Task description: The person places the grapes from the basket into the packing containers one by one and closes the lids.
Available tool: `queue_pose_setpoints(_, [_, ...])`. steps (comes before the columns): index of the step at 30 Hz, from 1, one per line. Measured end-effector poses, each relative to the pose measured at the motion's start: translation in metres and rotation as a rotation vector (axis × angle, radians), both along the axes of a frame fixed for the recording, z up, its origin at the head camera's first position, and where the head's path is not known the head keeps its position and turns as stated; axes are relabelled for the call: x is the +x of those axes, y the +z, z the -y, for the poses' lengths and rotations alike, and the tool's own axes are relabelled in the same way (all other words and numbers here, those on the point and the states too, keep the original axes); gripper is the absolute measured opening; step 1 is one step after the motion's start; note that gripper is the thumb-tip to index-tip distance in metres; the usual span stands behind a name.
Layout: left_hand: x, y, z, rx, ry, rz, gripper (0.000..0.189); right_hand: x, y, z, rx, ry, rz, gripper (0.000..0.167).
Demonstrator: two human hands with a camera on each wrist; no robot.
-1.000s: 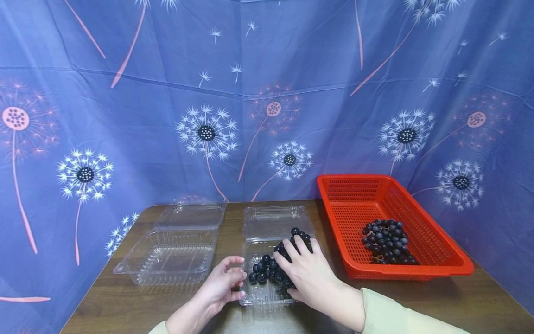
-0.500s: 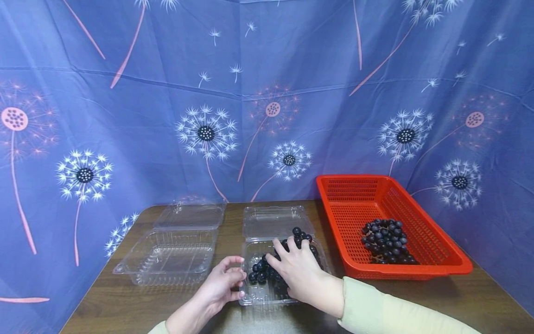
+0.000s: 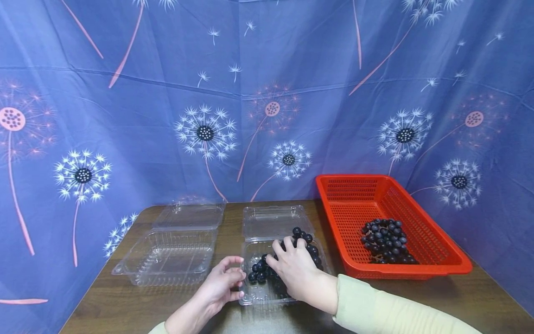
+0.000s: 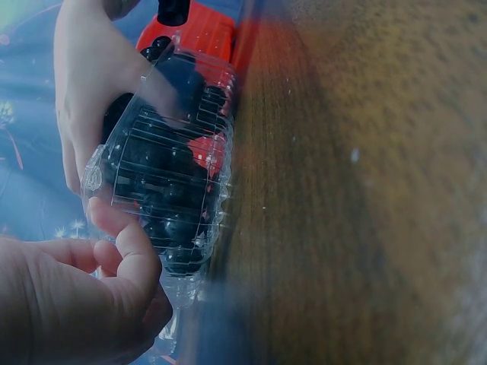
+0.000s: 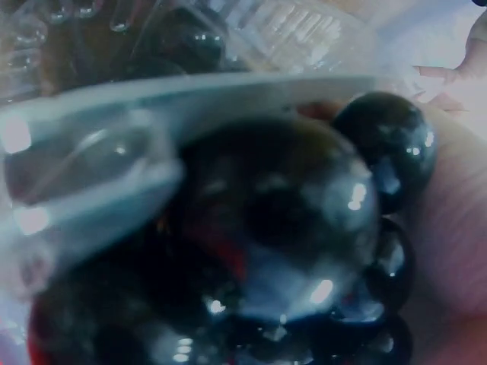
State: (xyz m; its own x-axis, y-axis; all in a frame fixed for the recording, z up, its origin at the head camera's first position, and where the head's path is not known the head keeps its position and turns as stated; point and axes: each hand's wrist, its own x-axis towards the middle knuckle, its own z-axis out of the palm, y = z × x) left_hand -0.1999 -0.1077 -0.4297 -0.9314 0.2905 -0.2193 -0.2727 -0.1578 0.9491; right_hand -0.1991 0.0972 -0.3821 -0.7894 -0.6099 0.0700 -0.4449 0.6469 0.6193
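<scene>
Black grapes [image 3: 259, 272] lie in a clear plastic clamshell container [image 3: 255, 298] at the table's middle, its lid folded back behind it. My right hand [image 3: 295, 271] grips the bunch from above with bent fingers. Some grapes stick out past its fingertips toward the container's back right. My left hand [image 3: 218, 285] holds the container's left rim, thumb in front and fingers behind. In the left wrist view, dark grapes [image 4: 171, 163] show through the ribbed wall. Close up in the right wrist view, shiny grapes [image 5: 285, 228] sit against the rim and beside the palm.
A second clear clamshell [image 3: 171, 255] stands with its lid up on the left. To the right, a red plastic basket [image 3: 346, 232] holds another bunch of grapes [image 3: 385, 241]. Behind the wooden table [image 3: 104, 301] hangs a blue dandelion-print cloth [image 3: 137, 139].
My right hand has shifted left over the grapes and its fingers have bent more. More grapes show to its right. The left hand keeps its place at the rim.
</scene>
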Motion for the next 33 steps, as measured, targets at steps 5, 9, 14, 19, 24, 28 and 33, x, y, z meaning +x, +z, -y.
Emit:
queue_pose_setpoints(5, [0.000,0.000,0.000,-0.001,0.009,0.005,0.046,-0.003,-0.001,-0.002,-0.043,0.025,0.006,0.067])
queue_pose_setpoints(9, [0.000,-0.001,0.000,-0.004,0.013,0.006,0.046,-0.005,-0.004,-0.003,-0.070,0.046,-0.007,0.064])
queue_pose_setpoints(14, [0.000,0.000,0.000,-0.006,0.015,0.007,0.046,-0.007,-0.006,-0.004,-0.106,0.078,-0.036,0.062])
queue_pose_setpoints(19, [0.000,0.000,-0.001,-0.010,0.017,0.008,0.046,-0.007,-0.006,-0.006,-0.149,0.107,-0.045,0.061])
queue_pose_setpoints(24, [-0.001,0.000,-0.002,-0.010,0.022,0.009,0.043,-0.009,-0.006,-0.010,-0.210,0.140,-0.063,0.053])
queue_pose_setpoints(28, [-0.001,0.000,-0.002,-0.006,0.022,0.011,0.043,-0.011,-0.006,-0.011,-0.240,0.161,-0.074,0.050])
queue_pose_setpoints(33, [-0.001,0.000,-0.002,-0.002,0.016,0.011,0.044,-0.013,-0.007,-0.014,-0.296,0.206,-0.097,0.048])
